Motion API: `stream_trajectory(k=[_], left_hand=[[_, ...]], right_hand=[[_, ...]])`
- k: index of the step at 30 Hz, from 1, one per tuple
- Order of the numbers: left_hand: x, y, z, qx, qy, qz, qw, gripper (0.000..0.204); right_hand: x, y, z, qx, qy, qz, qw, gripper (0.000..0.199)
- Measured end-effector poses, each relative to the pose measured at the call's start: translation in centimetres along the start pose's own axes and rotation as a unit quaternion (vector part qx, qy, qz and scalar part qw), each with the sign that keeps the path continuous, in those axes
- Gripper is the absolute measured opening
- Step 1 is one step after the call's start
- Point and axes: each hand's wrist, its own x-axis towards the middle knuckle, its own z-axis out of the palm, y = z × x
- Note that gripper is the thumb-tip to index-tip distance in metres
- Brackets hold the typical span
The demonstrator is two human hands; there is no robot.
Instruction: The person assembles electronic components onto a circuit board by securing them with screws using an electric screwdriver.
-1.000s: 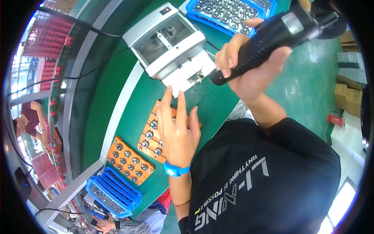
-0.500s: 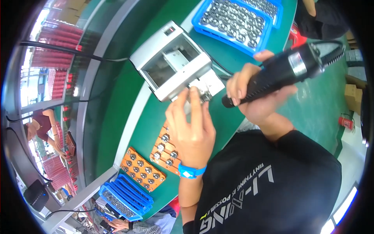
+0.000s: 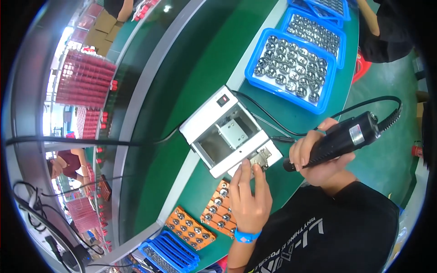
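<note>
My right hand (image 3: 327,173) is wrapped round a black electric screwdriver (image 3: 339,143), whose tip points left toward a white box-shaped screw feeder (image 3: 205,113). A cable runs from the screwdriver's rear end. My left hand (image 3: 249,204), with a blue wristband (image 3: 247,237), reaches to the feeder's front. Its fingertips are bent together beside a small metal bracket (image 3: 261,157) there. Whatever they pinch is too small to make out. Inside the feeder's open top sits a pale metal block (image 3: 233,133). The screwdriver's tip stands apart from the bracket.
Blue trays (image 3: 249,68) of shiny round metal parts stand at the far right of the green table (image 3: 150,182). Two orange fixture boards (image 3: 200,243) carry similar parts near my left arm, beside stacked blue trays (image 3: 170,250). A black cable (image 3: 268,113) crosses behind the feeder. Other people work nearby.
The whole view has shifted, so feeder, trays and hands appear lower and further right. My left fingers remain at the feeder's front; my right hand still grips the screwdriver near it.
</note>
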Motion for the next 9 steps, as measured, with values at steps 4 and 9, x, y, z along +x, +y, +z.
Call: stream_trajectory(k=[4,9], left_hand=[[0.4,0.2,-0.8,-0.019,-0.027,-0.015,0.999,0.043],[1.4,-0.3,-3.0,-0.060,-0.039,-0.066,0.995,0.049]], right_hand=[[0.3,0.3,-0.5,-0.005,-0.006,-0.008,1.000,0.087],[0.6,0.2,-0.7,-0.036,0.022,0.012,0.999,0.086]])
